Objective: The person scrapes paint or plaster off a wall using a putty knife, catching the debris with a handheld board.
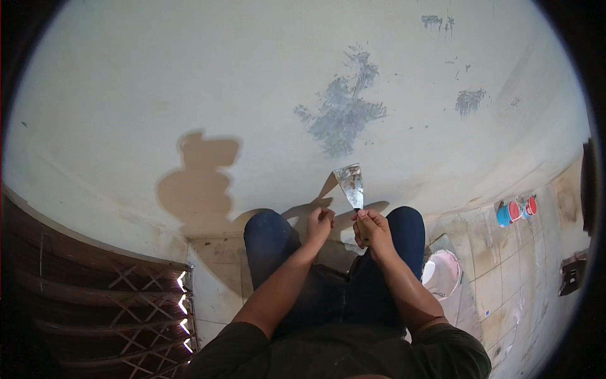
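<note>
My right hand (373, 232) grips the handle of a putty knife (351, 184), its thumb along the top. The stained, worn metal blade points up toward the pale wall (265, 94), and its wide edge lies just below a grey patch (343, 116) of exposed or filled surface. I cannot tell whether the blade touches the wall. My left hand (320, 226) is held to the left of the knife, fingers curled in, with nothing visible in it. Both forearms extend between my bent knees, in dark blue trousers.
Smaller grey patches (470, 102) mark the wall at the upper right. A white bucket (455, 275) stands by my right knee on the tiled floor (487, 279). Two red-topped blue containers (507, 214) (529, 207) sit farther right. A dark folding lattice gate (118, 303) runs along the left.
</note>
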The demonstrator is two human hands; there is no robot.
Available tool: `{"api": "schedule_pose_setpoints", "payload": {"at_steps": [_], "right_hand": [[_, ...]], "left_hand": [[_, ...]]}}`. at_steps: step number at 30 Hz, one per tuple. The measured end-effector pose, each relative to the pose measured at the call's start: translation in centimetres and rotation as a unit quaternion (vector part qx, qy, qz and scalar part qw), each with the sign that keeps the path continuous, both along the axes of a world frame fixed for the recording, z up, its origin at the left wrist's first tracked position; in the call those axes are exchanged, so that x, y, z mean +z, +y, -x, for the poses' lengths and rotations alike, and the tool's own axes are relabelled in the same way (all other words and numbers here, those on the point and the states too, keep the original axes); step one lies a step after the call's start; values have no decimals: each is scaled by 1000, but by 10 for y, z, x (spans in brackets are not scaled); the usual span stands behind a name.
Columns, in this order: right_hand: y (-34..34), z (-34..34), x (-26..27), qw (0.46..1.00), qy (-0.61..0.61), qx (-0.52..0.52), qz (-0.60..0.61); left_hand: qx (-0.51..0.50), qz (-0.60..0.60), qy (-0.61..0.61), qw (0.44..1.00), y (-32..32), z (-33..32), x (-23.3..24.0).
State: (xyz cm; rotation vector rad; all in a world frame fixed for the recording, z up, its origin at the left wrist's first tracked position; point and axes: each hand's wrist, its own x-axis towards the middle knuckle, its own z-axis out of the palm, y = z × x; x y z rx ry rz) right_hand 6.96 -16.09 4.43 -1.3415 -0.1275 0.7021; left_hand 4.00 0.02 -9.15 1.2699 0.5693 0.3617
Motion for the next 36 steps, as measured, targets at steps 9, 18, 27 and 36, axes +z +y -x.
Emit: {"api": "schedule_pose_setpoints", "payload": {"at_steps": [9,18,27,36], "right_hand": [[-43,20,-12,897,-403,-69,165],[-12,-8,-39,751,-590,-142,261],[18,-19,-26,719,-649,-110,222],[59,-27,141,744,-626,-157,173]], "left_hand": [[-7,-69,-42,997,-1,-1,-2],[-8,-115,7,993,1,4,0],[-4,-81,5,997,5,3,-3],[-7,-35,17,999,2,7,-2]]}}
